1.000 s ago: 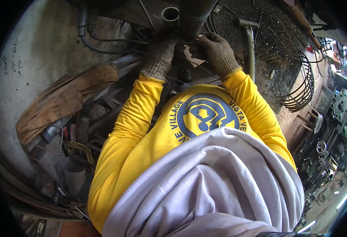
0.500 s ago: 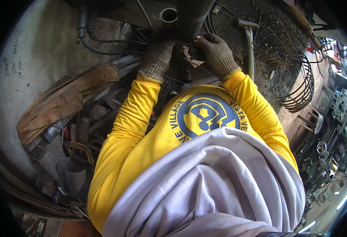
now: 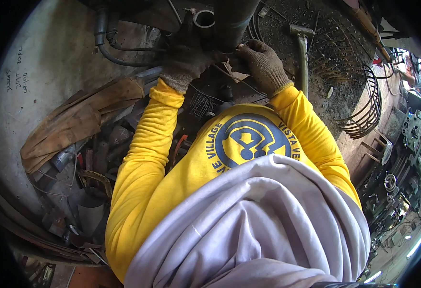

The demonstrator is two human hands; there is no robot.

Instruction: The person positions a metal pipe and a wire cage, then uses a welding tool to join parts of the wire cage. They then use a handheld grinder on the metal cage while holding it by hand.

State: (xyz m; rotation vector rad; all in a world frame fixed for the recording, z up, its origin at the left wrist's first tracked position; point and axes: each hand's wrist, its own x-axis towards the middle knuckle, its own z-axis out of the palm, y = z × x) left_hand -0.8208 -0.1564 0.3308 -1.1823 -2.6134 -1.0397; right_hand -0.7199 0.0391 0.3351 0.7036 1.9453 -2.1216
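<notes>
My left hand (image 3: 184, 57), in a brown knitted glove, is spread beside a short metal tube (image 3: 204, 19), one finger reaching up along its left. Its thumb side points toward the base of a thick dark metal cylinder (image 3: 234, 24); shadow hides whether it touches. To the right of that base is my right hand (image 3: 264, 62), gloved alike, its fingers curled and closed at the cylinder's lower edge. What they grip is hidden. Below and between the hands lies a torn brown scrap (image 3: 237, 73), and a thin dark rod or cable runs past it.
A metal hammer (image 3: 302, 53) lies right of my right hand. Farther right stands a cage of curved bars (image 3: 371, 105). Brown cloth (image 3: 83, 122) drapes over metal scrap at left. A thick black cable (image 3: 119, 58) loops in from upper left, and machinery (image 3: 412, 139) stands far right.
My left hand has moved left and up from beside the cylinder's base, and its fingers have spread out by the tube. My right hand has stayed nearly in place.
</notes>
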